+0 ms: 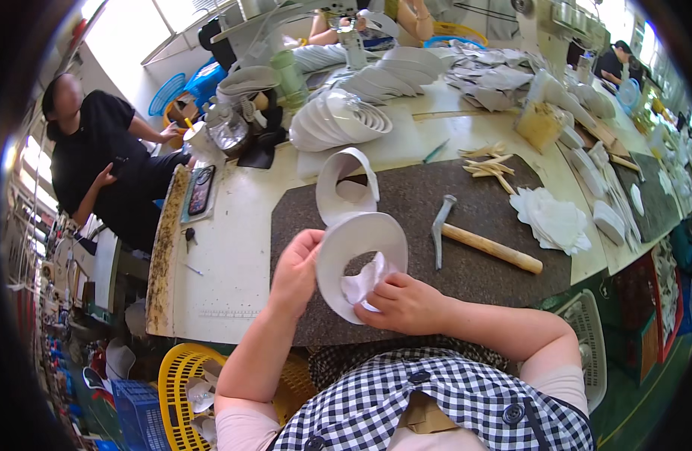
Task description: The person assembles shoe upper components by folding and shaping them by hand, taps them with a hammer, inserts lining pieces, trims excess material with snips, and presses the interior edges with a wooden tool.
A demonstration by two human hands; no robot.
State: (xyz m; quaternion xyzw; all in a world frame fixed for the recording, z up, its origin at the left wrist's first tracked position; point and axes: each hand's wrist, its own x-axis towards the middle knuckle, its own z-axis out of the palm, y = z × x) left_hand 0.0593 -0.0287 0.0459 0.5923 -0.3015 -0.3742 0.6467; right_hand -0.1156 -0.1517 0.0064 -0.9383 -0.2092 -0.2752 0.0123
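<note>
My left hand is closed on the left rim of a white ring-shaped piece with an oval hole, held tilted over a dark speckled mat. My right hand pinches the lower right of the same piece, along with a thin white crumpled lining piece that lies across the hole. Just beyond, a white curved loop-shaped piece stands on the mat, touching or overlapping the ring's far edge; I cannot tell if the two are joined. A wooden-handled hammer lies to the right.
Wooden sticks and a pile of thin white pieces lie right of the mat. Nested white curved pieces stand behind. A phone rests at the left, above a yellow basket. A person in black stands further left.
</note>
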